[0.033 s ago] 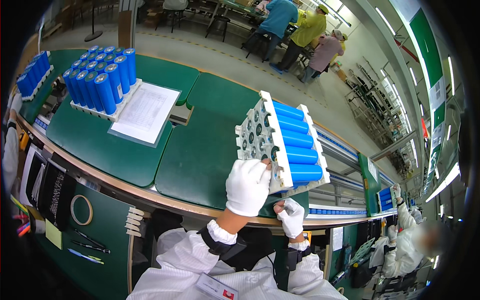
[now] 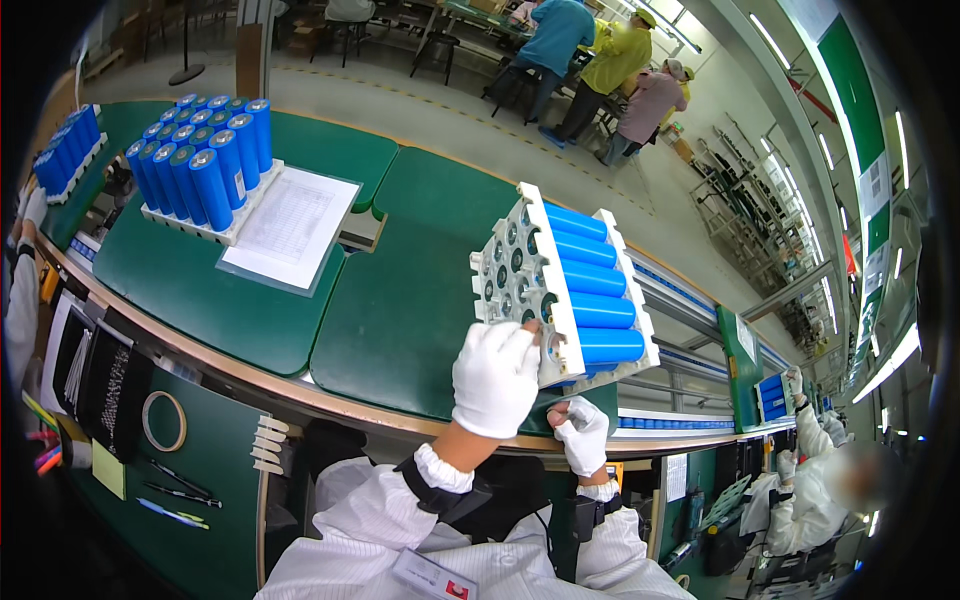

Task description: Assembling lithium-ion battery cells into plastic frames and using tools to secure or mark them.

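Observation:
A battery pack (image 2: 598, 283) of blue cylindrical cells lies on its side on the green bench mat, between two white plastic holders. Its near white holder (image 2: 553, 280) shows round cell ends in its holes. My left hand (image 2: 497, 380), in a white glove with bare fingertips, presses closed fingers against the lower corner of that holder; what they pinch, if anything, is hidden. Just below the pack, at the bench edge, my right hand (image 2: 583, 436) is closed in a similar glove, thumb and finger together. Whatever lies between them is too small to name.
Upright blue cells (image 2: 200, 160) stand in a white holder at the left, beside a printed sheet (image 2: 290, 225). A roll of tape (image 2: 163, 420) and pens (image 2: 175, 512) lie on a lower surface. A conveyor (image 2: 675, 420) runs rightward, toward a co-worker (image 2: 810, 490).
My left hand has barely shifted at the holder's corner. The pack and my right hand look the same. At the far left, another person's gloved hand moved slightly.

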The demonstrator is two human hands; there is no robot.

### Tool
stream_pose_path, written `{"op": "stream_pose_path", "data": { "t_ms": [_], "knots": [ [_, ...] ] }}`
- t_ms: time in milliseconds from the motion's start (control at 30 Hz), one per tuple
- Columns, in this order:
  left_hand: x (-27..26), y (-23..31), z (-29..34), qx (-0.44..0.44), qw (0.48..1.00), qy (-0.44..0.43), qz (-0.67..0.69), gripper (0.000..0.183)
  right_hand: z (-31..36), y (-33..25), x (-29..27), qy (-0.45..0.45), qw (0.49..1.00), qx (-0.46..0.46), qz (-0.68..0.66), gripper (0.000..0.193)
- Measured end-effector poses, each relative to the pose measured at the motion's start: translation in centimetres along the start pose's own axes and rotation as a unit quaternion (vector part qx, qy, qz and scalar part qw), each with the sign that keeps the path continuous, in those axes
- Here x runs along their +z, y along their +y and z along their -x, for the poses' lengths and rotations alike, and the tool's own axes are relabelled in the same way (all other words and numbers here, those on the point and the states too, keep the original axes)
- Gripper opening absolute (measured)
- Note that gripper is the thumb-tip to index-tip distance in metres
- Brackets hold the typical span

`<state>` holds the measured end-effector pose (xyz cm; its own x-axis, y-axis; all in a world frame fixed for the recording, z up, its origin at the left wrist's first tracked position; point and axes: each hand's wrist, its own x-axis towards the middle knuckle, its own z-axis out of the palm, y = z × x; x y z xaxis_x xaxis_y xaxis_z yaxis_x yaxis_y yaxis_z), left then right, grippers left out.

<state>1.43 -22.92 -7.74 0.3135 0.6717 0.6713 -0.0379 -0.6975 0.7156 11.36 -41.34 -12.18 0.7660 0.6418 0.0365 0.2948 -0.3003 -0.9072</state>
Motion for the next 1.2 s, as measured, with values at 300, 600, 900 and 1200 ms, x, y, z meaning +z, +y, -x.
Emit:
{"op": "stream_pose_path", "data": {
  "t_ms": [300, 600, 900, 1200],
  "knots": [
    [-0.8, 0.4, 1.5, 0.039, 0.996, -0.056, -0.063, 0.033, -0.1, -0.4, 0.2, -0.008, 1.0, -0.028, 0.003, 0.01],
    [-7.2, 0.9, 1.8, -0.17, 0.923, -0.325, 0.118, 0.027, 2.5, -6.7, 2.1, 0.054, 0.946, -0.261, 0.183, 0.013],
    [-6.6, -0.2, 3.7, -0.311, 0.843, -0.362, 0.249, 0.021, 1.8, -7.5, 3.4, 0.032, 0.921, -0.355, 0.158, 0.021],
    [-1.8, -6.3, -8.2, -0.074, 0.984, -0.158, 0.023, 0.026, 0.5, -1.3, 2.1, 0.036, 0.955, -0.191, 0.226, 0.013]
  ]
}}
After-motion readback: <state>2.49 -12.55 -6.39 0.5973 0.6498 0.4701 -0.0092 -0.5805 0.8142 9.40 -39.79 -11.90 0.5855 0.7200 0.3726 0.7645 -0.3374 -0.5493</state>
